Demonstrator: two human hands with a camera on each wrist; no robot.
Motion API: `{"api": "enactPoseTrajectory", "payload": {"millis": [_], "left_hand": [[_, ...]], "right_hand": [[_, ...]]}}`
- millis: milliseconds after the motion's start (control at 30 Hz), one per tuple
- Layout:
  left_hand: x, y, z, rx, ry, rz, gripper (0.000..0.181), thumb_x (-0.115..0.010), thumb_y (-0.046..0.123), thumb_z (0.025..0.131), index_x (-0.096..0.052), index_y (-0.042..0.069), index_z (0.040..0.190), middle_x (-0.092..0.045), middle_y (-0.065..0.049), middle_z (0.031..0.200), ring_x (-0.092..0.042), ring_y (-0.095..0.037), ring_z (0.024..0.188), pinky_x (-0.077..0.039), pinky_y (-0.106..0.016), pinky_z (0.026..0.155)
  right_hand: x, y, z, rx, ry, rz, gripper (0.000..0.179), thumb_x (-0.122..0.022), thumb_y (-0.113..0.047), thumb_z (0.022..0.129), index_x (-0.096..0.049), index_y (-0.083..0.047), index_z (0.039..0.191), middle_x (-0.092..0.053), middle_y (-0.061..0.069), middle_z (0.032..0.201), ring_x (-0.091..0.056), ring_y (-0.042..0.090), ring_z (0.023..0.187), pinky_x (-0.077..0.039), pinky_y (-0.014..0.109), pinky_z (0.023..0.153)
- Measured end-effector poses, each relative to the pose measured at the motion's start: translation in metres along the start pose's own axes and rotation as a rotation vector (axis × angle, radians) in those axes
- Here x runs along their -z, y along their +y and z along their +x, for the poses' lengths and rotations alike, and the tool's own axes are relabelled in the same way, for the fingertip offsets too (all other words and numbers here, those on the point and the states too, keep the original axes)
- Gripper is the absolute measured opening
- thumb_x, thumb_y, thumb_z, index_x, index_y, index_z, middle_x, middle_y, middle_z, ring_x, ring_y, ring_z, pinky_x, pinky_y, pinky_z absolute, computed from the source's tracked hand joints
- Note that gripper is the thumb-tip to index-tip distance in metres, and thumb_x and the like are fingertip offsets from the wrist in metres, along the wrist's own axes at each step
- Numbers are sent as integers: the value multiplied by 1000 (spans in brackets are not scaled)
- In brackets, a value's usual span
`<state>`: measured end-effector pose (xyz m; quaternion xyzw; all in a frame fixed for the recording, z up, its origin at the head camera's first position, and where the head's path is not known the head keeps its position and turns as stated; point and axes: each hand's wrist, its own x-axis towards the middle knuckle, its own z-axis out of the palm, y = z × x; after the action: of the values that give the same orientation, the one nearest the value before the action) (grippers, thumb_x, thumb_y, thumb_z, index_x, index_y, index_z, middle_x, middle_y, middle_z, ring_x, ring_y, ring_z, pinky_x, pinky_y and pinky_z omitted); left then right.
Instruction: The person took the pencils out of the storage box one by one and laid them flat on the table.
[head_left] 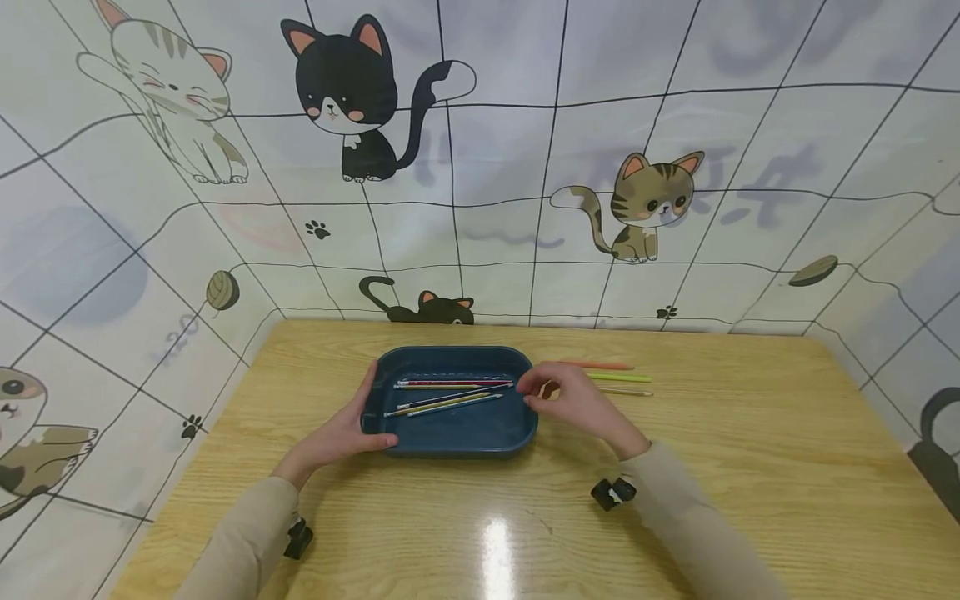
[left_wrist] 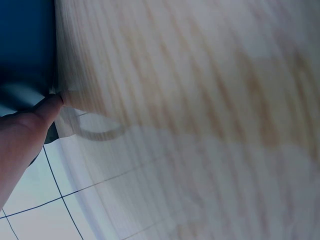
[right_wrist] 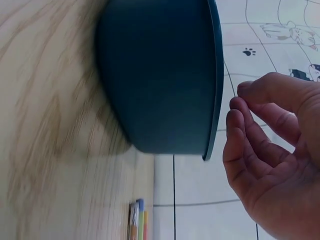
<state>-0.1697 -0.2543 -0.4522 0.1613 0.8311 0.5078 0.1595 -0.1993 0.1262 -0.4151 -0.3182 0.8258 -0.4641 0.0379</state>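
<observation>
Both my arms are stretched forward in beige sleeves, forearms angled in toward each other. My left hand (head_left: 341,433) is curled in a grip, thumb (head_left: 378,442) pointing right along the near side and fingers wrapped over the far side. My right hand (head_left: 573,404) hovers palm-down, fingers (right_wrist: 240,132) loosely bent and holding nothing, wrist slightly raised.

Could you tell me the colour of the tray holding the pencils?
The tray is dark blue, clearest in the head view.
</observation>
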Motion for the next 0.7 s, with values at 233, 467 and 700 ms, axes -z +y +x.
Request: {"api": "enactPoseTrajectory", "payload": {"millis": [233,467,700], "left_hand": [[0,1,0,10,-4,-16,119,-79,28,82,16,29,153,14,-14,159,7,-38,143,-6,-63,108],[0,1,0,5,-6,-13,120,-80,27,81,15,26,154,13,-15,159,6,-39,143,-7,-64,108],[0,0,0,-4,-2,-10,119,-80,27,81,15,30,153,14,-14,159,6,-39,143,-7,-64,108]], "right_hand": [[-12,-8,7,23,-21,29,12,-69,0,87,-70,-6,98,-66,9,94,-59,14,79,-50,31,70],[-25,-11,18,56,-52,21,11,-69,-3,87,-70,-6,98,-66,4,92,-58,13,80,-50,29,70],[-39,-15,26,24,-74,48,12,-69,-7,89,-70,-12,99,-65,-5,92,-57,11,82,-49,29,72]]}}
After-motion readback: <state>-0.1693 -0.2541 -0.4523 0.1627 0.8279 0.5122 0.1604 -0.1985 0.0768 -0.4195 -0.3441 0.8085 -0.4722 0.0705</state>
